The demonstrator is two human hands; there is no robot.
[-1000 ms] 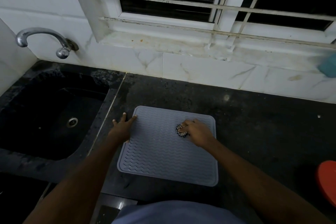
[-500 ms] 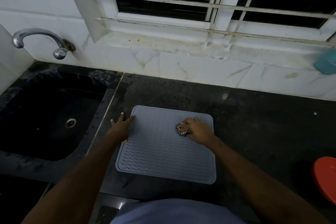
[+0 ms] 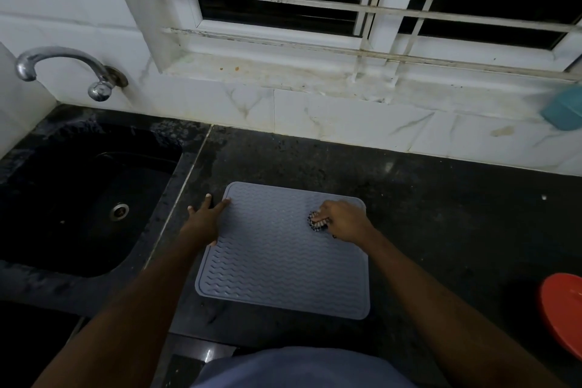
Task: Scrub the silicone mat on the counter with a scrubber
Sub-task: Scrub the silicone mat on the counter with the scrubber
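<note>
A grey silicone mat (image 3: 277,264) with a wavy ribbed surface lies flat on the dark counter (image 3: 441,214). My right hand (image 3: 345,220) is closed on a small dark scrubber (image 3: 316,221) and presses it onto the mat near the far right corner. Most of the scrubber is hidden under my fingers. My left hand (image 3: 206,219) lies flat with fingers spread, on the mat's far left edge and the counter beside it.
A black sink (image 3: 75,198) with a drain sits left of the mat, under a chrome tap (image 3: 63,68). A red round object (image 3: 563,312) is at the right edge. A teal object (image 3: 563,110) rests by the tiled wall under the barred window.
Both hands stay in nearly the same spots on the mat. The view has shifted slightly; the scrubber sits at about the same place near the far right corner.
</note>
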